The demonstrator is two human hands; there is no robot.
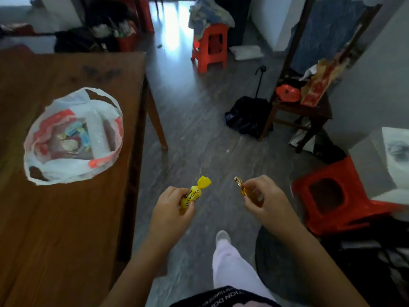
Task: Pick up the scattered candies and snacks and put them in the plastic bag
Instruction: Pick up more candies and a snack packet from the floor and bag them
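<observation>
Our left hand [171,207] pinches a yellow candy [193,196], our right hand [262,198] an amber candy [242,189], both bound for the open plastic bag [73,167] on the left.

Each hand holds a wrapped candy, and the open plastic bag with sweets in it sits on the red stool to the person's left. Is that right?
Not quite. The plastic bag sits on the wooden table to the person's left, not on a red stool; the head view shows it. The rest holds: the left hand holds a yellow candy, the right hand a golden one, and the bag is open with sweets inside.

One head-worn wide-angle view looks forward and down, close over hands, table edge [135,129] and floor [199,134].
</observation>
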